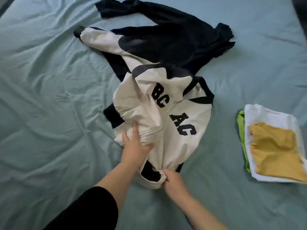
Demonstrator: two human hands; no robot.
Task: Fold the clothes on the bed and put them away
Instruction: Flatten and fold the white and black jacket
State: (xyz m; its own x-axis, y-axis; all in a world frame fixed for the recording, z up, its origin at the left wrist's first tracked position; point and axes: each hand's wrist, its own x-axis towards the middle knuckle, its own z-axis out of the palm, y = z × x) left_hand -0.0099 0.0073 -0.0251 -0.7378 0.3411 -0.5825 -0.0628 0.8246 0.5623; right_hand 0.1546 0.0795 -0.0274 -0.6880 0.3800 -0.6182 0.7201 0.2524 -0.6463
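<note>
Now I see the jacket (pixel 166 113) lying crumpled on the bed (pixel 41 97), with its hem end under both hands. The right hand (pixel 173 179) pinches the hem beside the zipper bottom, fingers curled closed on the cloth. The left hand (pixel 135 146), just beyond and left of that pinch, presses the front panel with fingers mostly straight and holds nothing. I judge the folding of this jacket is only beginning, because it is not yet flat. The next move calls for pulling the hem straight and spreading the 2 sleeves. A dark garment (pixel 182 39) waits far beyond the grip. Well apart to its right lies a stack (pixel 274 146) of 3 folded pieces.
</note>
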